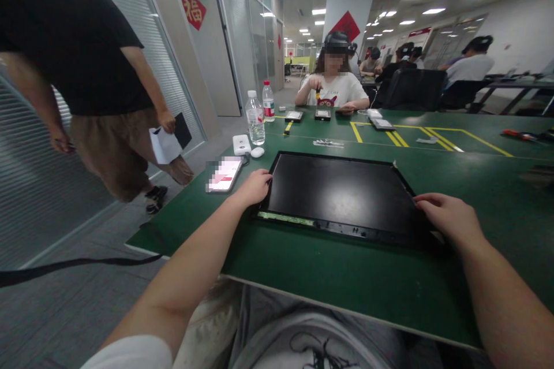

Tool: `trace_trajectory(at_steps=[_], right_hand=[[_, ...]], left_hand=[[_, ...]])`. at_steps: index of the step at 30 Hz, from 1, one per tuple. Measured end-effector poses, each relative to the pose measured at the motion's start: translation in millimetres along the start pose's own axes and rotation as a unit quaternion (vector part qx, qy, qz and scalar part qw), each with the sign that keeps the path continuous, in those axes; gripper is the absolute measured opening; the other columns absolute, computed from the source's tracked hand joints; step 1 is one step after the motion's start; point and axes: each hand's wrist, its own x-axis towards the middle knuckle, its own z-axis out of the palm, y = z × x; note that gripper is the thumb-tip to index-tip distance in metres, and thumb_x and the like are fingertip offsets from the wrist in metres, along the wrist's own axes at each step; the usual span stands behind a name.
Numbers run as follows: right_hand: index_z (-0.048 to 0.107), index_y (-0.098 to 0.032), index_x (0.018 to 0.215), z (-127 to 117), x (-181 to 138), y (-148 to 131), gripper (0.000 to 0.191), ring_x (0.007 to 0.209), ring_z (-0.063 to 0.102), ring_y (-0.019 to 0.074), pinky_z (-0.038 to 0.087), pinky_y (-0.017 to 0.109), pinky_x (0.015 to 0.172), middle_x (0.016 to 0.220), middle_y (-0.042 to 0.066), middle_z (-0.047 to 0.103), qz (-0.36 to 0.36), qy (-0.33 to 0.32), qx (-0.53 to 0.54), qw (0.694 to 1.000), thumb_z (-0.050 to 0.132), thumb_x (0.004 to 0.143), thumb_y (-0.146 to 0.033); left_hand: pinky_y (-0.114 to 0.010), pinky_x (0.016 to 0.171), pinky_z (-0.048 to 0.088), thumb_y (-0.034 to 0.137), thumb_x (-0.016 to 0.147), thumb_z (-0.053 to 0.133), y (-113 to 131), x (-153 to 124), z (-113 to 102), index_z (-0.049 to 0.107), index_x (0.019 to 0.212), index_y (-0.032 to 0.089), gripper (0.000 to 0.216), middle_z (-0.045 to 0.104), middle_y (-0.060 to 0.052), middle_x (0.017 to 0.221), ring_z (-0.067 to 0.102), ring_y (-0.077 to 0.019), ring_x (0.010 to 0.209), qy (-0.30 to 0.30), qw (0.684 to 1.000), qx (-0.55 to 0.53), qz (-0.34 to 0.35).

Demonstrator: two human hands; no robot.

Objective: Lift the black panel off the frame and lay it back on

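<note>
A flat black display panel (337, 190) in a thin dark frame lies face up on the green table (329, 276). A green strip like a circuit board (285, 218) runs along the left part of its near edge. My left hand (256, 187) is closed at the panel's left edge, its fingers curled against the frame. On the opposite side, my right hand (450, 216) pinches the right edge between thumb and fingers. The fingertips under the frame are partly hidden.
Left of the panel are a lit phone (225, 174), a white power bank (241, 145) and two bottles (255, 118). Across the table a person (335, 83) handles a tool above a small drive (322, 115). Another person (86, 69) stands at the left, holding papers.
</note>
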Motion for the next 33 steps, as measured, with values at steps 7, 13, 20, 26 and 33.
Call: trace_trajectory(at_steps=[7,13,20,26,33], right_hand=[[0.088,-0.03,0.087,-1.4,0.0,0.2,0.035,0.091,0.075,0.0306,0.052,0.039,0.074,0.094,0.007,0.084,0.01,-0.006,0.002,1.0,0.06,0.075,-0.046],[0.088,-0.029,0.087,-4.8,-3.3,-5.9,0.035,0.089,0.074,0.0298,0.052,0.038,0.074,0.092,0.008,0.084,0.022,-0.004,0.017,1.0,0.06,0.074,-0.045],[0.087,-0.03,0.081,1.8,0.8,2.0,0.03,0.083,0.074,0.0291,0.052,0.037,0.07,0.084,0.007,0.082,0.004,0.027,0.025,0.999,0.063,0.072,-0.044],[0.087,-0.03,0.084,1.0,1.0,1.0,0.031,0.089,0.074,0.0307,0.053,0.039,0.076,0.089,0.007,0.083,0.011,0.016,0.006,1.0,0.06,0.075,-0.043],[0.087,-0.03,0.085,0.9,0.6,-0.3,0.034,0.086,0.074,0.0308,0.052,0.039,0.071,0.088,0.008,0.082,0.011,0.0,0.007,1.0,0.059,0.075,-0.047]], left_hand=[[-0.043,0.128,0.048,0.01,0.095,0.049,1.3,1.2,1.5,0.084,0.134,0.013,0.053,0.071,-0.019,0.151,0.067,-0.034,0.142,-0.006,1.0,0.028,-0.002],[-0.046,0.128,0.047,0.011,0.098,0.048,-3.5,3.5,1.9,0.084,0.136,0.014,0.052,0.068,-0.019,0.154,0.063,-0.0356,0.145,-0.026,0.999,0.044,0.01],[-0.047,0.129,0.046,0.014,0.095,0.052,-11.6,5.9,5.2,0.084,0.135,0.015,0.051,0.067,-0.019,0.153,0.063,-0.0368,0.144,-0.019,0.999,0.027,0.017],[-0.049,0.128,0.047,0.013,0.094,0.055,-13.7,7.2,7.4,0.085,0.135,0.016,0.05,0.067,-0.02,0.154,0.064,-0.0375,0.143,-0.015,1.0,0.017,0.016],[-0.048,0.128,0.047,0.009,0.094,0.054,-8.5,5.9,7.0,0.084,0.137,0.016,0.053,0.066,-0.02,0.155,0.064,-0.0373,0.144,-0.016,1.0,0.025,0.0]])
